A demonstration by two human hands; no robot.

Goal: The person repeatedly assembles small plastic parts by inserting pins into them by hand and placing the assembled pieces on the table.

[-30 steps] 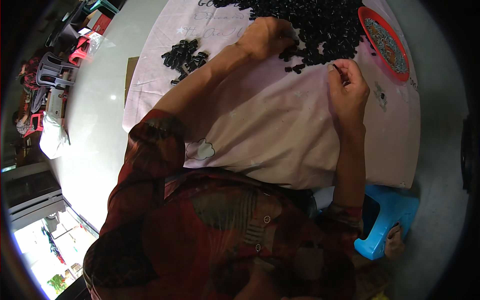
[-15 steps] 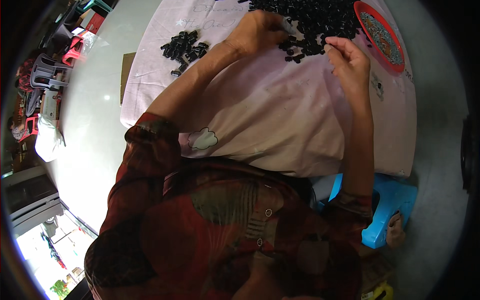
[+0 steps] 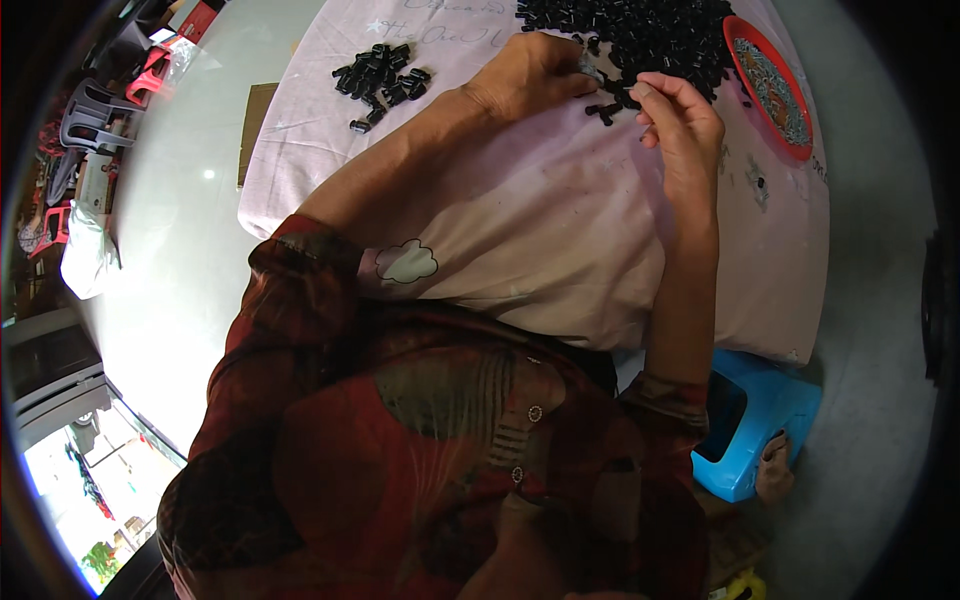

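Closest to me: red patterned shirt (image 3: 430, 450) fills the lower frame, blue plastic stool (image 3: 750, 420) just to its right under the table edge.

Both forearms run up over the pale pink cloth (image 3: 520, 230) covering the table.

Right hand (image 3: 685, 125): fingers curled in, thumb and forefinger tips pinched together at the near edge of the big pile of black parts (image 3: 640, 35). Can't tell if anything's actually between the fingertips, too small.

Left hand (image 3: 530, 75): knuckles up, fingers bent down onto the cloth, tips touching the same pile's near edge. Something small and grey shows at its fingertips; whether it's clamped or just touched I can't tell.

The hands are close, loose black pieces lying between them.

Left of the left hand, well apart from the main heap: small cluster of black parts (image 3: 380, 75).

Far right: red tray (image 3: 745, 60) with greyish bits, just beside the pile.
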